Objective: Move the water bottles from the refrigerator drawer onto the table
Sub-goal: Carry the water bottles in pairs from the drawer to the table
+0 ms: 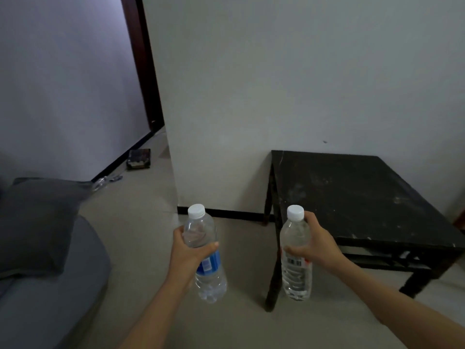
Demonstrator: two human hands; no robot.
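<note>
Currently left grip (187, 250) clamps the blue-labelled bottle (210, 275), right grip (314, 244) the barcode-labelled bottle (295, 278); both capped, holding clear water.

- The blue-label bottle (208, 265), left of the table (352, 197), bears a blue wrap with a pale printed panel; its print is too small to read.
- The barcode bottle (295, 267), in front of the table's near left corner, shows a black barcode on a white-and-red wrap; no digits or words are legible.
</note>
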